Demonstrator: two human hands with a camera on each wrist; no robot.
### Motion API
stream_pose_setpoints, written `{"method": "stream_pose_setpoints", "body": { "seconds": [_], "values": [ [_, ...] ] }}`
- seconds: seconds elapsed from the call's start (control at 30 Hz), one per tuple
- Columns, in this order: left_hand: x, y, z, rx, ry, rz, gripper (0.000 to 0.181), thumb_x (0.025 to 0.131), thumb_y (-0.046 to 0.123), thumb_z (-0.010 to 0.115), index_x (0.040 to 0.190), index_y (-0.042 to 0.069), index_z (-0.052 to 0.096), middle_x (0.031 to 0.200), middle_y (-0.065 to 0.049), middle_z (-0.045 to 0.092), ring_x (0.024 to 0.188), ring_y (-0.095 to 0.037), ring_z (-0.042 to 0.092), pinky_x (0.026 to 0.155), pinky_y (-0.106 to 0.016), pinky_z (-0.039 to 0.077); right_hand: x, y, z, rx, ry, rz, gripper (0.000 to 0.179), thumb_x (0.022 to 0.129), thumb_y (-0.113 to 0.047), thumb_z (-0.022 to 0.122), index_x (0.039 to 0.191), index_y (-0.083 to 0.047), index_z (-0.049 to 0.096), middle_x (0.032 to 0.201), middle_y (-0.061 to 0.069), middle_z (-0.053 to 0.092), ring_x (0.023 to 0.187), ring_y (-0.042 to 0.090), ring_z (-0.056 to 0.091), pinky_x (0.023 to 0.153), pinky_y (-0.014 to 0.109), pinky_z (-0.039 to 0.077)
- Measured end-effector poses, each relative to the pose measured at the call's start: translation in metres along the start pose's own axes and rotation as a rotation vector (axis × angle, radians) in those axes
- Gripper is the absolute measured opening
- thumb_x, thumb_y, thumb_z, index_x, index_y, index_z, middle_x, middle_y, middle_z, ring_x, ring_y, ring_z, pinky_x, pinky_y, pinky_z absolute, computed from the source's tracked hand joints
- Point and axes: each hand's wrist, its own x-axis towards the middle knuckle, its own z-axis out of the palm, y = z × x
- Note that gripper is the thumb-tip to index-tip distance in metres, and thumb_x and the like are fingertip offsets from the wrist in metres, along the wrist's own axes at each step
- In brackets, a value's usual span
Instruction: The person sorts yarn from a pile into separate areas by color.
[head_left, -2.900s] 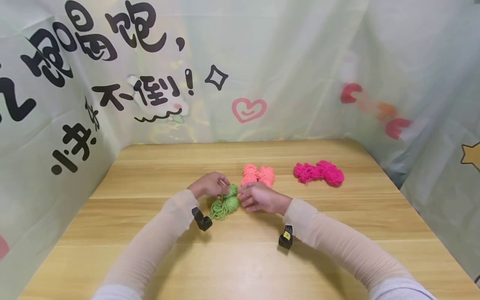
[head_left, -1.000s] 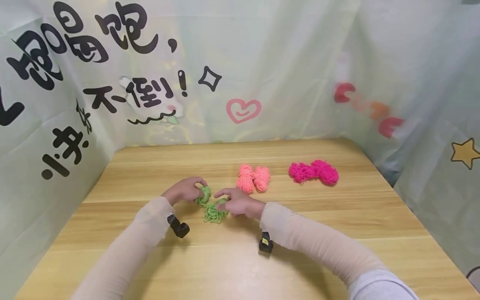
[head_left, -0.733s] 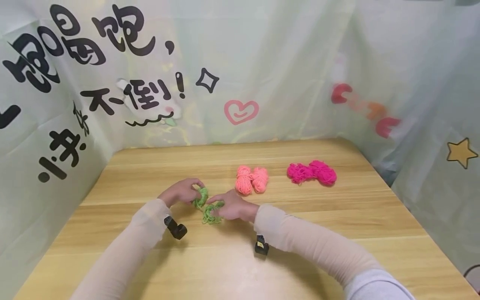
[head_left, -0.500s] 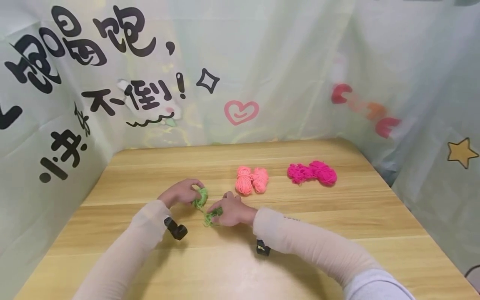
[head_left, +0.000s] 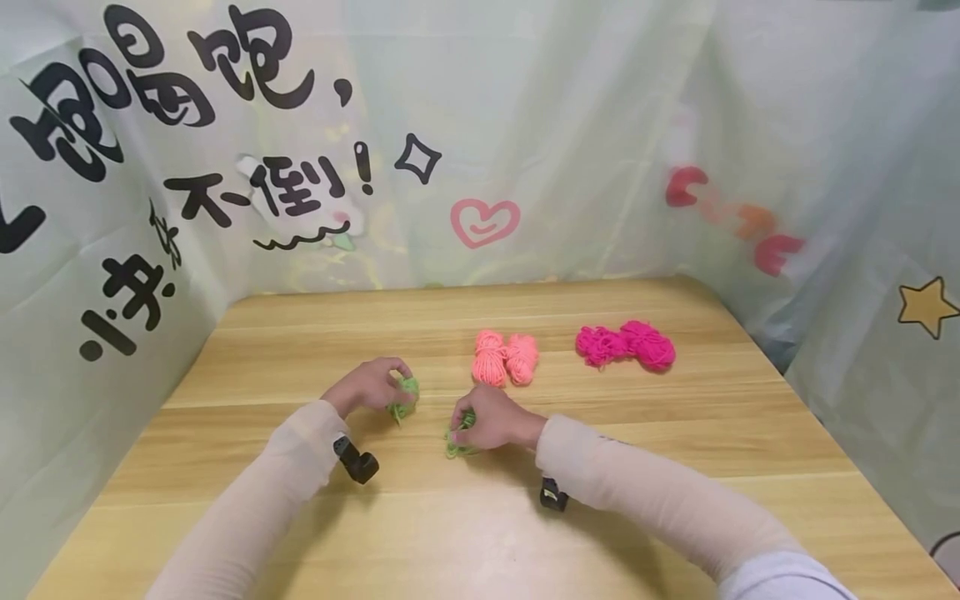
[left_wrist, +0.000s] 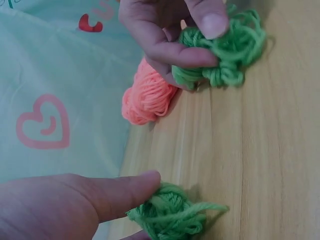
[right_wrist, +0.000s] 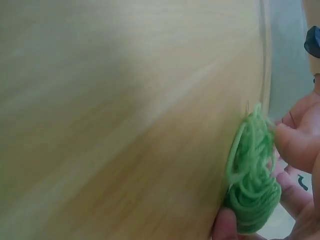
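My left hand (head_left: 375, 385) pinches one green yarn ball (head_left: 406, 400) at the left middle of the table. In the left wrist view, its thumb lies along this ball (left_wrist: 172, 215), and a loose strand sticks out to the side. A little to the right, my right hand (head_left: 493, 417) grips a looser green yarn bundle (head_left: 459, 446), mostly covered by the fingers in the head view. Loops of that bundle (left_wrist: 232, 47) spill past the fingertips in the left wrist view. Green yarn (right_wrist: 252, 185) also shows close up in the right wrist view.
Two coral yarn balls (head_left: 491, 358) lie side by side just behind my right hand. Farther right is a magenta yarn bundle (head_left: 626, 344). The wooden table (head_left: 480, 525) is bordered by a printed cloth (head_left: 585, 167) at the back and sides.
The green yarn, close together at first, now lies in two separate parts. My left hand moved left with one; my right hand closed on the other and drew it right.
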Motion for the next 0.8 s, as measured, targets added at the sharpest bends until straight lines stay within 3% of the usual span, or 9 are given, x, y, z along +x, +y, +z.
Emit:
{"method": "stream_pose_setpoints", "body": {
  "seconds": [0.13,0.27,0.33,0.5,0.7,0.8],
  "values": [
    [0.0,-0.001,0.001,-0.04,-0.002,-0.003,0.034,0.087,0.017,0.073,0.115,0.007,0.057,0.098,-0.011,0.065,0.078,-0.02,0.06,0.068,-0.032,0.053,-0.001,0.006,-0.001,-0.074,0.045,-0.019,0.013,0.077,-0.016,0.082,0.076,-0.013,0.07,0.071,-0.006,0.061,0.078,0.015,0.049,0.075,0.033,0.041],
    [0.002,-0.002,0.002,-0.081,-0.003,-0.008,0.033,0.088,0.017,0.07,0.117,0.006,0.057,0.089,-0.008,0.065,0.069,-0.019,0.058,0.066,-0.031,0.052,-0.001,0.008,-0.001,-0.141,0.077,-0.016,0.021,0.073,-0.009,0.083,0.088,-0.012,0.069,0.084,-0.001,0.06,0.09,0.02,0.048,0.083,0.037,0.041],
    [0.002,-0.002,0.001,-0.102,-0.003,-0.013,0.035,0.088,0.017,0.069,0.118,0.006,0.056,0.089,-0.009,0.064,0.068,-0.019,0.057,0.065,-0.031,0.053,-0.001,0.009,-0.002,-0.141,0.08,-0.006,0.026,0.073,-0.005,0.08,0.095,-0.011,0.068,0.088,0.001,0.058,0.091,0.021,0.047,0.08,0.036,0.042],
    [0.002,-0.004,0.0,-0.219,-0.022,-0.02,0.038,0.091,0.014,0.065,0.124,0.003,0.052,0.094,-0.012,0.059,0.069,-0.018,0.055,0.065,-0.031,0.052,-0.001,0.009,-0.004,-0.088,0.073,-0.01,0.031,0.075,0.003,0.072,0.105,-0.006,0.067,0.09,0.003,0.059,0.081,0.018,0.049,0.068,0.031,0.045],
    [0.003,-0.009,-0.003,-0.389,-0.052,-0.018,0.045,0.094,0.012,0.06,0.132,-0.001,0.041,0.101,-0.015,0.058,0.079,-0.02,0.058,0.07,-0.033,0.055,-0.001,0.01,-0.007,0.001,0.057,0.092,0.042,0.078,-0.002,0.071,0.119,-0.004,0.061,0.109,0.009,0.062,0.089,0.018,0.054,0.082,0.037,0.05],
    [0.003,-0.01,-0.005,-0.459,-0.072,-0.014,0.047,0.094,0.011,0.059,0.134,-0.002,0.038,0.103,-0.016,0.059,0.082,-0.021,0.06,0.075,-0.036,0.055,-0.001,0.011,-0.008,0.034,0.048,0.138,0.043,0.08,-0.007,0.073,0.121,-0.005,0.059,0.107,0.008,0.062,0.09,0.018,0.056,0.083,0.037,0.05]
  ]
}}
